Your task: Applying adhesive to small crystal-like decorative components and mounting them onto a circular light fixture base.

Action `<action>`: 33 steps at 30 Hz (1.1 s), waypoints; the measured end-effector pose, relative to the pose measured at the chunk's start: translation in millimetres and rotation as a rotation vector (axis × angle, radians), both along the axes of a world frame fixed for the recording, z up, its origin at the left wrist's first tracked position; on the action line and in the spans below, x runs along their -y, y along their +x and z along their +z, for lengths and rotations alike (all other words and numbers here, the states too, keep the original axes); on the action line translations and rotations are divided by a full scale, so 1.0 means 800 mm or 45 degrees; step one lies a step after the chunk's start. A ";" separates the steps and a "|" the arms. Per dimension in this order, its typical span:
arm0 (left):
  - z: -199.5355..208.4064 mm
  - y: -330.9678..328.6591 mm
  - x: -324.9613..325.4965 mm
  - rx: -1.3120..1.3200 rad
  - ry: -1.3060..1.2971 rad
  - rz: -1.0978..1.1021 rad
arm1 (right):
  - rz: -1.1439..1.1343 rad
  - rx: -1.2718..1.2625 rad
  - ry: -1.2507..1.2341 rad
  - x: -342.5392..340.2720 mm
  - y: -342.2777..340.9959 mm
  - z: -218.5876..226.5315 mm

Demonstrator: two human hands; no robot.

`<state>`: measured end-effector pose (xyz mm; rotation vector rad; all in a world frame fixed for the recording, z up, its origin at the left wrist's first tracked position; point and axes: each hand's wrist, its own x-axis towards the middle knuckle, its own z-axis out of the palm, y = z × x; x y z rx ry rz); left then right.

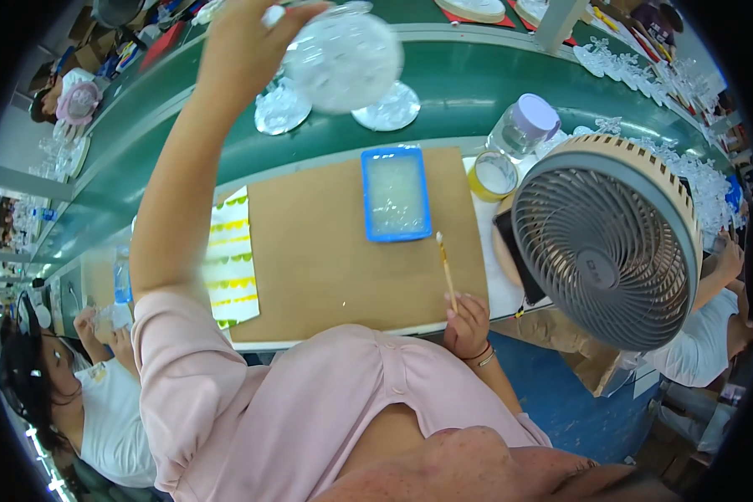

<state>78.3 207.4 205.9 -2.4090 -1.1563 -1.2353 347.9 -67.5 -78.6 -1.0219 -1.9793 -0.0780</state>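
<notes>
My left hand (255,38) is raised over the far side of the green bench, its fingers closed on the edge of a round clear plastic piece (343,67), which is slightly blurred. Two more clear plastic pieces, one on the left (282,109) and one on the right (387,107), lie on the green surface below it. Near the front edge of the brown board, my right hand (467,325) pinches a thin brush (448,272) with its bristles pointing away from me. Just beyond the brush tip sits a blue tray (427,201) holding a clear, gel-like substance.
A large grey fan (607,251) stands at the right. Behind it are a lidded clear jar (523,125) and a yellow tape roll (492,176). Yellow-and-white striped sheets (233,263) lie at the brown board's (309,251) left. Co-workers sit on both sides.
</notes>
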 end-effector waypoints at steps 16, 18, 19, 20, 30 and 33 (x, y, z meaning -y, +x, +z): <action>-0.233 -0.109 0.254 0.570 -1.026 0.172 | -0.062 -0.109 -0.020 -0.088 -0.072 0.161; -0.248 -0.117 0.271 0.583 -0.865 0.215 | -0.092 -0.111 -0.042 -0.103 -0.077 0.158; -0.251 -0.119 0.274 0.600 -0.867 0.213 | -0.088 -0.094 -0.043 -0.107 -0.079 0.155; -0.251 -0.122 0.274 0.553 -0.881 0.232 | -0.124 -0.105 -0.088 -0.113 -0.082 0.150; -0.276 -0.091 0.261 0.616 -0.828 0.107 | -0.161 -0.076 -0.220 -0.135 -0.090 0.146; -0.267 -0.087 0.268 0.583 -0.748 0.110 | -0.112 -0.020 -0.163 -0.136 -0.087 0.147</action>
